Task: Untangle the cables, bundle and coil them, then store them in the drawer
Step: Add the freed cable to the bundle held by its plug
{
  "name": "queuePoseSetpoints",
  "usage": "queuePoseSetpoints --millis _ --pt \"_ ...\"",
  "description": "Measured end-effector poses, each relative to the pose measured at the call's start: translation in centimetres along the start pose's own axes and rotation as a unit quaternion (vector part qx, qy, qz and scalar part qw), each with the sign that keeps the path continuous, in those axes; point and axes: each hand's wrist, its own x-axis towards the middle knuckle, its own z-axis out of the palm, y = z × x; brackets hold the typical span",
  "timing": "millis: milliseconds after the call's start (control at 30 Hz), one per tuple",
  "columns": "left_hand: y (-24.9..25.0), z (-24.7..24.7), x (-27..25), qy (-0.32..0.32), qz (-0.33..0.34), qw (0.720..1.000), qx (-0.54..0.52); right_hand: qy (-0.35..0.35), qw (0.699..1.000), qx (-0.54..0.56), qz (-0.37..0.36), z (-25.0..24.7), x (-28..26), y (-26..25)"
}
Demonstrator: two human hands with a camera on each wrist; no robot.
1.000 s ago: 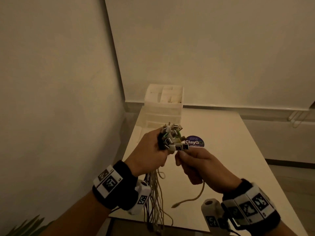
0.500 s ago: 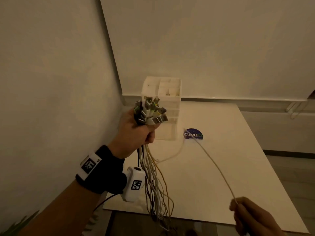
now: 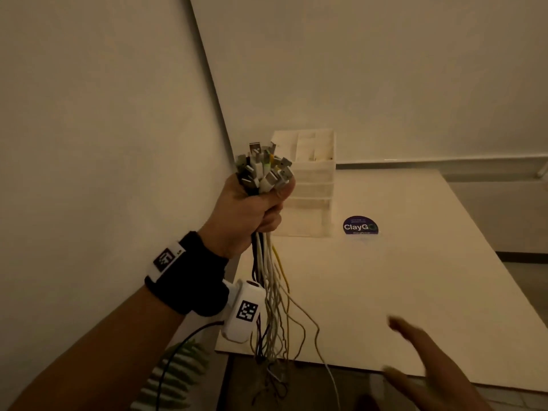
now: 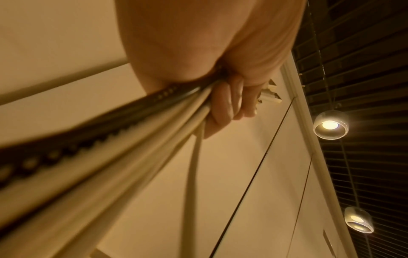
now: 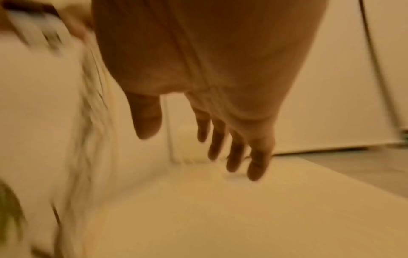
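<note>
My left hand [image 3: 252, 209] grips a thick bundle of cables [image 3: 271, 295] just below their plugs [image 3: 264, 169], raised above the table's left edge. The strands hang down past the front edge. In the left wrist view the curled fingers [image 4: 229, 104] clamp white and dark cables [image 4: 137, 132]. My right hand [image 3: 421, 366] hovers low at the front right, fingers [image 5: 234, 150] spread and straight, holding nothing. A white drawer unit [image 3: 308, 185] stands at the table's back left, right behind the plugs.
The white table [image 3: 415, 277] carries a round dark ClayGo sticker [image 3: 360, 225] beside the drawer unit. Walls close in at left and back. A green plant [image 3: 175, 378] sits below the table's front left corner. Ceiling lamps [image 4: 330, 124] show overhead.
The right hand let go of the single cable it had pulled out to the right and now is spread. The left hand lifted the bundle higher and holds it upright.
</note>
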Motion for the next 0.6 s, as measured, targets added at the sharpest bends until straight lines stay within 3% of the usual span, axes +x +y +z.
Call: queuePoseSetpoints --millis 100,267,367,600 --pt "0.1 1.1 -0.8 -0.015 0.007 1.0 0.02 -0.122 0.989 0.067 -0.049 4.5 6.1 -6.5" --pt "1.1 2.0 -2.6 0.007 0.003 0.999 0.032 -0.168 0.967 0.18 -0.068 11.5 12.4 -13.6" --pt "2.5 0.7 -3.1 0.044 0.003 0.999 0.021 -0.139 0.962 0.231 -0.037 14.1 10.9 -12.2" --pt "2.1 -2.2 -3.6 0.133 0.0 0.991 -0.024 -0.153 0.972 0.175 0.017 16.2 9.6 -8.4"
